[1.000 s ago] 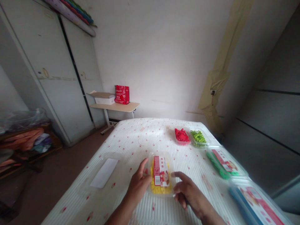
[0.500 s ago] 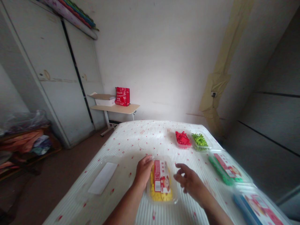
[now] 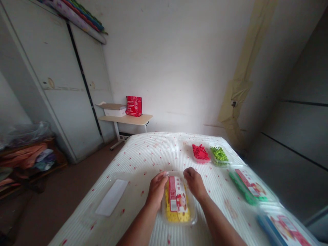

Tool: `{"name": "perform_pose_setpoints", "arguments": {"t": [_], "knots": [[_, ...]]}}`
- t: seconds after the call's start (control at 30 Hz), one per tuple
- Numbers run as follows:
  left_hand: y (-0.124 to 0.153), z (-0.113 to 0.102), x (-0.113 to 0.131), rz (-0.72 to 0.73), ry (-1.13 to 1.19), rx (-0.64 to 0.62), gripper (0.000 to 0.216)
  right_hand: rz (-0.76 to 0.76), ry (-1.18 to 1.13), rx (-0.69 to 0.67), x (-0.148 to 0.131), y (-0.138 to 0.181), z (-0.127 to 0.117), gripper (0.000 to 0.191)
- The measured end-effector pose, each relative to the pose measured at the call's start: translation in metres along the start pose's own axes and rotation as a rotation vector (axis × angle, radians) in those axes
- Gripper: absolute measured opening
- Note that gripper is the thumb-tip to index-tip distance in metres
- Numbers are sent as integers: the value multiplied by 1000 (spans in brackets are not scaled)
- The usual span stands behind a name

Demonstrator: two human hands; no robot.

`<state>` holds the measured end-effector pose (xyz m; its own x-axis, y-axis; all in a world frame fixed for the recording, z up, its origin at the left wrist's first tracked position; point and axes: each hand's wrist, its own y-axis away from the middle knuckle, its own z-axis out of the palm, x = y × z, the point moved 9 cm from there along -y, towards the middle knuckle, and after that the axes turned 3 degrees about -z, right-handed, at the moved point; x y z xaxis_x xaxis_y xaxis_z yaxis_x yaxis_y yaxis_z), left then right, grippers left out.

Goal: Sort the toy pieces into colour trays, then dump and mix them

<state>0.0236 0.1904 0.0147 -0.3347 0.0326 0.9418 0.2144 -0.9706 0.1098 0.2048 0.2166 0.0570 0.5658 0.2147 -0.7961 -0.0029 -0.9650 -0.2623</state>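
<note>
A clear plastic box [image 3: 178, 217] of yellow pieces, with a red and white label on its lid, lies on the table in front of me. My left hand [image 3: 156, 188] grips its left edge near the far corner, fingers closed on the rim. At the far right corner, my right hand [image 3: 195, 182] has its fingers bent and pinched on the lid's edge. The lid looks closed over the yellow pieces. My fingertips partly cover the two far corners.
Boxes of red pieces [image 3: 201, 152] and light green pieces [image 3: 219, 154] stand farther back on the right. Nearer are labelled boxes of green [image 3: 246, 191] and blue pieces [image 3: 269, 225]. A clear lid [image 3: 112, 198] with white paper lies left on the patterned tablecloth [image 3: 164, 147].
My right hand has moved left and away from me, from beside the box onto its far right corner, and its fingers have closed there. My left hand has stayed on the box.
</note>
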Motion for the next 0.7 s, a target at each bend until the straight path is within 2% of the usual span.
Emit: {"name": "perform_pose_setpoints", "arguments": {"t": [0.13,0.27,0.37,0.53,0.7], "knots": [[0,-1,-4,7,45,-16,33,15,-20,24,0,2,-4,16],[-2,-10,-15,-9,73,58,35,59,-110,48,3,4,-6,15],[-3,-13,-15,-8,83,65,32,119,-215,82,10,2,-11,16],[-1,-7,-8,-6,101,1,36,226,-385,181,32,2,-34,21],[1,-6,-7,0,122,25,35,283,-458,218,46,6,-57,22]]}}
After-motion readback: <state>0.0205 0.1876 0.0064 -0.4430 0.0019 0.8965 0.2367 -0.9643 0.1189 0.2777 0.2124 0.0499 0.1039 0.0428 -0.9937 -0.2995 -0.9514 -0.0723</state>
